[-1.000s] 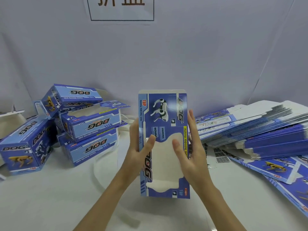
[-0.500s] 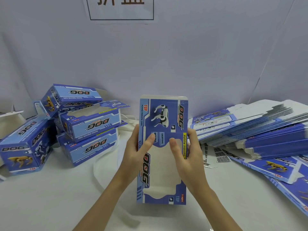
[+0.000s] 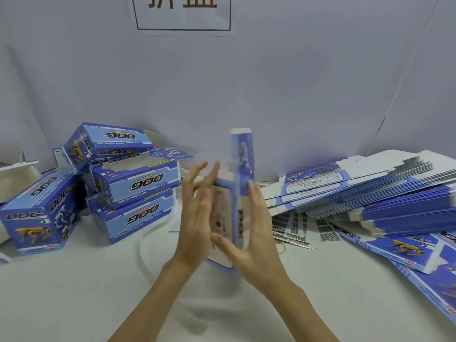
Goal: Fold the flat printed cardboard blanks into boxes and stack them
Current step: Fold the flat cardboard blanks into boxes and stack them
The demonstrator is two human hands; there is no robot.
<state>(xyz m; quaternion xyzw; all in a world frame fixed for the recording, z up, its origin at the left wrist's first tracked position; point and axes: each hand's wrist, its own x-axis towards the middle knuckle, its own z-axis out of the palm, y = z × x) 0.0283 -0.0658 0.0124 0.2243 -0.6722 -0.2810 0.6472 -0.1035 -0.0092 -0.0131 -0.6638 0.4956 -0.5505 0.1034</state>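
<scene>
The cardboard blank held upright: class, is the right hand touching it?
Touching. The head view shows the right hand with straight fingers pressed flat on the cardboard blank's right face.

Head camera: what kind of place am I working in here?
Probably a packaging bench for hand-folding toy boxes: a white table with a pile of folded boxes on one side, a stack of flat blanks on the other, and both hands pressing a blank open.

You're facing a pale grey-blue wall (image 3: 271,90), evenly lit, with a white sign (image 3: 183,13) bearing dark characters at the top edge. Below you, a white cloth (image 3: 74,292) covers the table, rumpled into soft creases.
</scene>
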